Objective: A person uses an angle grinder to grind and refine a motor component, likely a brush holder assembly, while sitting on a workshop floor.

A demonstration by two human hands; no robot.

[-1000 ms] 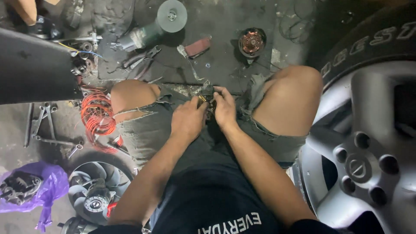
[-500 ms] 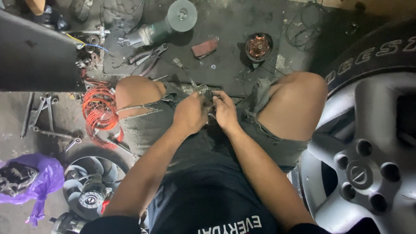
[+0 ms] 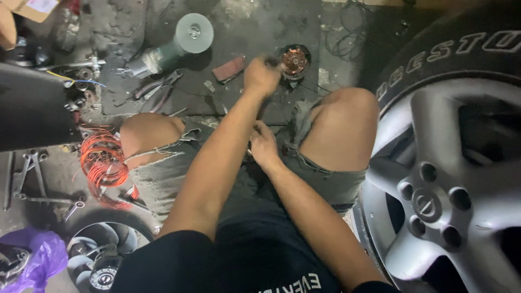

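I sit on the floor with my knees apart. My left hand [image 3: 260,76] is stretched forward and curled, blurred, right beside a round motor part with copper windings [image 3: 296,59] on the dark mat; whether it grips anything is unclear. My right hand [image 3: 264,147] stays low between my thighs, fingers closed around a small dark metal piece [image 3: 251,154] that is mostly hidden by the hand and my left forearm.
A car wheel with a silver rim [image 3: 450,195] stands close on the right. On the mat lie an angle grinder [image 3: 173,46], pliers [image 3: 160,87] and a reddish block [image 3: 229,69]. An orange wire coil [image 3: 103,165], wrenches [image 3: 32,182] and a fan [image 3: 103,255] lie left.
My left hand has left the small piece in my lap and reached forward to the copper-wound motor part. My right hand has stayed between my thighs.
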